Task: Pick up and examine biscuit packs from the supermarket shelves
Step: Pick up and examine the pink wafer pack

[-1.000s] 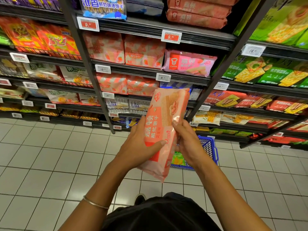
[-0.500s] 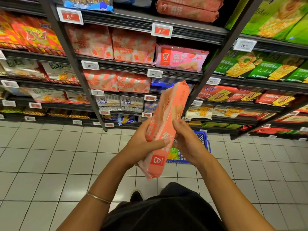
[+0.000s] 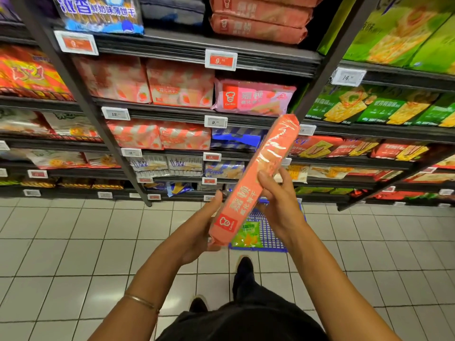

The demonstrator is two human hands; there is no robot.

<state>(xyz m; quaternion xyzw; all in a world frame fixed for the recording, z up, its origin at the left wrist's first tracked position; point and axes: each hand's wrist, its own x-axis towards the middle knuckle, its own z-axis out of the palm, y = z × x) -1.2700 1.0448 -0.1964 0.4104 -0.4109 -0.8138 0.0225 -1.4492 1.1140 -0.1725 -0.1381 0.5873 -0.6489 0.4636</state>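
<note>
Head view: the pack (image 3: 256, 178) slants up-right toward the shelves (image 3: 172, 113), left hand (image 3: 197, 232) apparently cupping its lower end, right hand (image 3: 280, 205) gripping mid-length.

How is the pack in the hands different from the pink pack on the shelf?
The held pack is orange; the shelf pack is pink. The held pack tilts upward, gripped by the left hand and right hand; the shelf pack lies level, untouched. Both carry a red chef logo.
</note>
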